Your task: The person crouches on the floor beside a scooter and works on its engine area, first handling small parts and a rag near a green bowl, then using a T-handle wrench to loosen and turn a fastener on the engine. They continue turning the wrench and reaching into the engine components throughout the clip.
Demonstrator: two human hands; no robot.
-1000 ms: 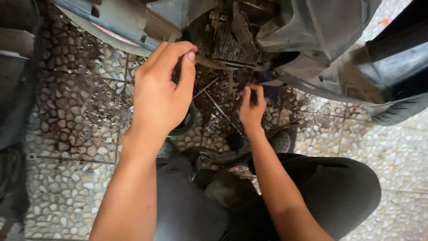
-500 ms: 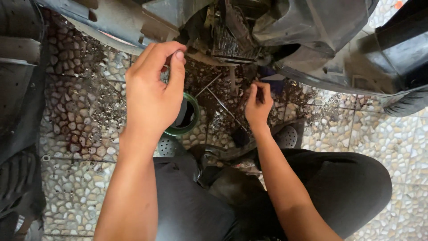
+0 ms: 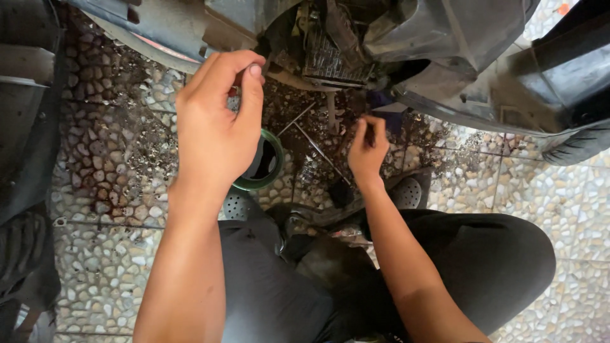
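Observation:
My left hand (image 3: 216, 130) is raised under the scooter's grimy underside (image 3: 330, 44), with thumb and forefinger pinched together. What lies between them is hidden. Just below that hand, a green-rimmed round container (image 3: 265, 166) of dark liquid stands on the floor. My right hand (image 3: 366, 152) is lower and to the right, its fingers closed on a thin dark tool (image 3: 369, 131) that points up toward the engine parts. Two thin metal rods (image 3: 318, 149) lie on the dirty floor between the hands.
The pebble-tiled floor (image 3: 101, 209) is strewn with dark grit beneath the scooter. Black body panels (image 3: 546, 70) and a tyre (image 3: 581, 146) fill the upper right; another dark vehicle part (image 3: 25, 127) runs down the left edge. My knees in dark trousers (image 3: 470, 254) are in front.
My left hand has shifted slightly left, uncovering more of the green-rimmed container. My right hand keeps its grip on the thin tool at nearly the same spot.

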